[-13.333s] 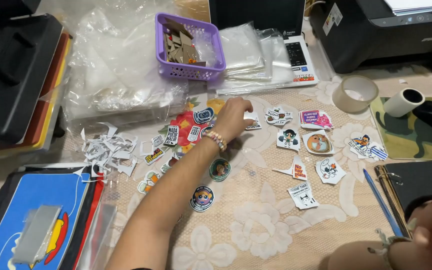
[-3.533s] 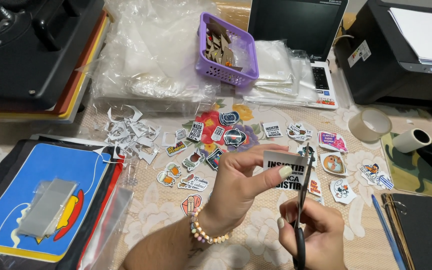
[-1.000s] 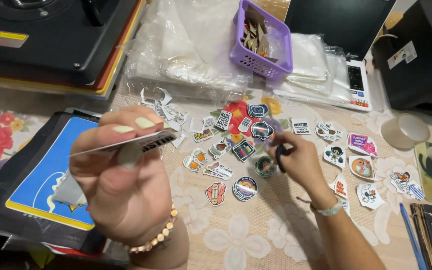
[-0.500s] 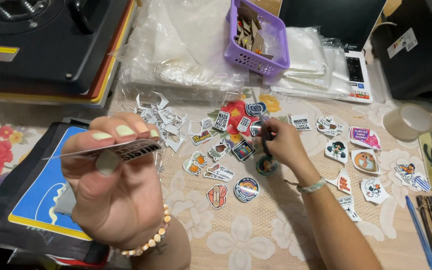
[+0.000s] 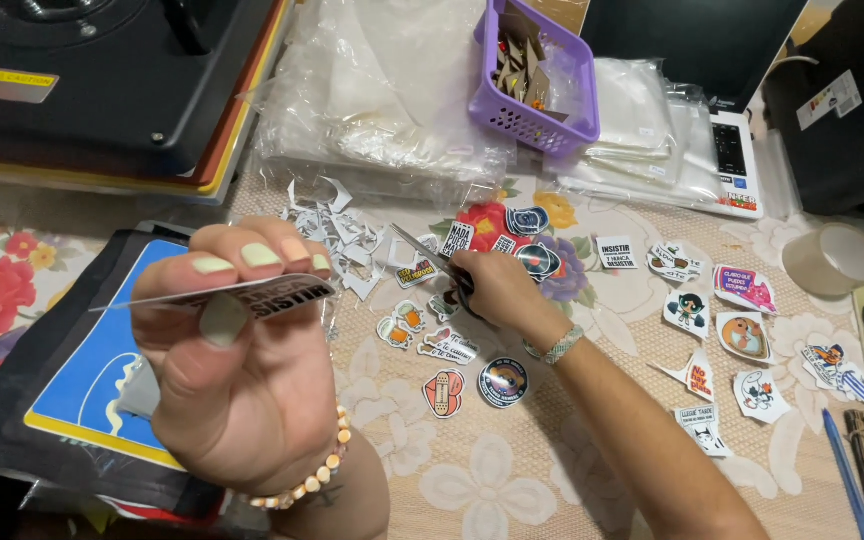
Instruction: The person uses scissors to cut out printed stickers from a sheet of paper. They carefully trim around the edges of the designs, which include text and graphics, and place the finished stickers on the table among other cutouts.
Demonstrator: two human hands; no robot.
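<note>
Below, the parts in turn.
Left hand [image 5: 237,385]: raised near the table's front edge, palm toward the camera, fingers curled over the top and thumb beneath, pinching a sticker.
Sticker [image 5: 252,295]: flat white cutout with black lettering, held level and edge-on, above the blue folder [image 5: 92,375].
Right hand [image 5: 492,290]: stretched to mid-table, knuckles up, closed around scissors.
Scissors [image 5: 427,255]: blades together, pointing toward the paper scraps [image 5: 337,225].
Loose stickers [image 5: 687,310]: spread over the flowered tablecloth [image 5: 512,480].
</note>
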